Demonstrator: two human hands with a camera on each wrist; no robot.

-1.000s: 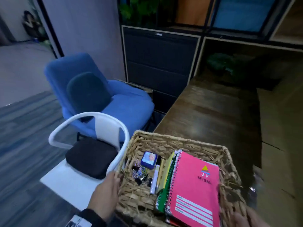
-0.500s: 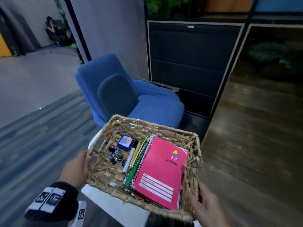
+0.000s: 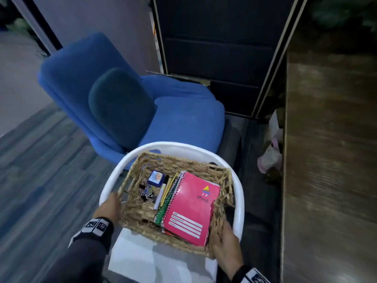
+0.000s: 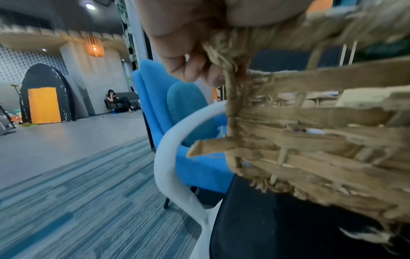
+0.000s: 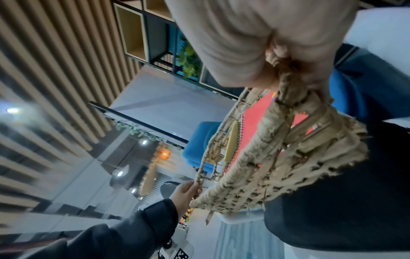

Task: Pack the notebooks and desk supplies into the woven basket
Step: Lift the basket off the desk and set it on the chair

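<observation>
The woven basket (image 3: 142, 211) sits low over the white chair (image 3: 239, 193), inside its curved backrest. It holds a pink spiral notebook (image 3: 190, 209) on top of a green-spined one (image 3: 163, 209), a white marker (image 3: 159, 198), a small blue box (image 3: 156, 177) and several binder clips (image 3: 146, 193). My left hand (image 3: 109, 207) grips the left rim; the left wrist view shows its fingers (image 4: 188, 70) curled round the braided edge (image 4: 228, 57). My right hand (image 3: 225, 242) grips the right near corner, the rim (image 5: 286, 84) pinched under its thumb.
A blue armchair (image 3: 173, 119) stands just beyond the white chair. A dark cabinet (image 3: 216, 48) is behind it, and a brown wooden desk (image 3: 330, 139) runs along the right. A pink bag (image 3: 270, 158) lies on the floor by the desk. The chair has a black seat cushion (image 4: 288, 227).
Both hands have carried the basket from beside the desk over to the white chair and lowered it within the backrest. The camera has swung left and down.
</observation>
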